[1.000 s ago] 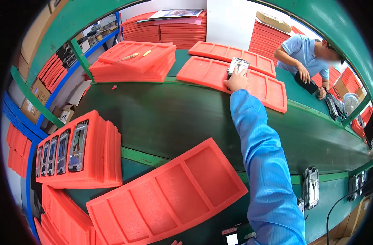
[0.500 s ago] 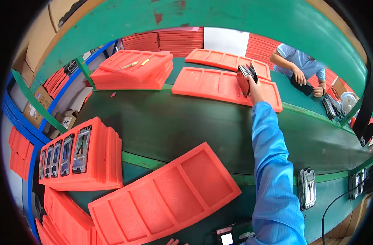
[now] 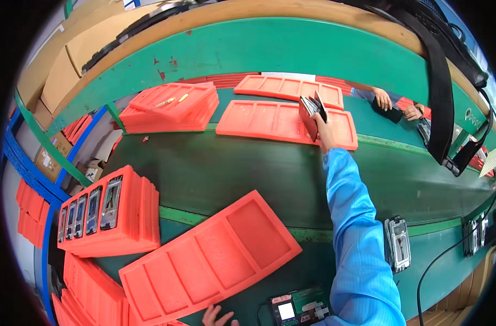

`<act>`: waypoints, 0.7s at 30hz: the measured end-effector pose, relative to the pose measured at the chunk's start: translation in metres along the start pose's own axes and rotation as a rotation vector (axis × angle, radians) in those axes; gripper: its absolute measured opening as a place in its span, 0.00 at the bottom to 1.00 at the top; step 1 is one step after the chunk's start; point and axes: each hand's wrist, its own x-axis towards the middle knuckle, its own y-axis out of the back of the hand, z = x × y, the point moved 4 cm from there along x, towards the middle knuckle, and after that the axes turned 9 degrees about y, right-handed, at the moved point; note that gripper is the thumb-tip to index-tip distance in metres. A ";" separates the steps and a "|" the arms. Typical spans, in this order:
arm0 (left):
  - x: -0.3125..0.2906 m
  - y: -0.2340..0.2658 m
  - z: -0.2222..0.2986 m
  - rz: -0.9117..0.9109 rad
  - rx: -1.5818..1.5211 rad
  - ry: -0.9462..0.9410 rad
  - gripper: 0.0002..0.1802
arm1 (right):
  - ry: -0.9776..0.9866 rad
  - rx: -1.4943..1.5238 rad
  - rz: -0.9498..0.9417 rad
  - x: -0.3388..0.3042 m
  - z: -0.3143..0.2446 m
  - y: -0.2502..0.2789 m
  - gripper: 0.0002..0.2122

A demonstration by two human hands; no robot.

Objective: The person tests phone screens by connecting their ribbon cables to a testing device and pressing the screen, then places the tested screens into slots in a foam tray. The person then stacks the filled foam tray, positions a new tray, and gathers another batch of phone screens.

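Note:
My right hand (image 3: 325, 132) reaches across the belt, its fingers closed around a fanned stack of thin, dark, phone-sized panels (image 3: 309, 118). The stack stands on edge over a red foam tray (image 3: 242, 118) with shallow compartments; whether it touches the tray I cannot tell. At the lower edge my left hand (image 3: 218, 316) shows only in part, fingers apart and holding nothing. It is beside the near end of a slanted red foam tray (image 3: 215, 261) with bare compartments. Next to it lies a small electronic device (image 3: 298, 308) with a lit white screen and a green circuit board.
On the left, stacked red trays (image 3: 109, 214) hold phone frames (image 3: 111, 202). More phone frames (image 3: 398, 244) stand right of my sleeve. A dark belt (image 3: 231, 168) crosses the bench. Overhead runs a green beam (image 3: 248, 49); a black strap (image 3: 439, 108) hangs right. Across, a co-worker's hands (image 3: 386, 100) hold something dark.
The view has tilted upward, showing more of the green beam. My right hand still grips the panels over the tray. More of my left hand and the small device has come into sight.

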 end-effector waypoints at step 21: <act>0.388 -0.444 0.143 -1.124 -0.931 0.532 0.36 | -0.450 0.145 -0.074 0.012 0.016 0.019 0.26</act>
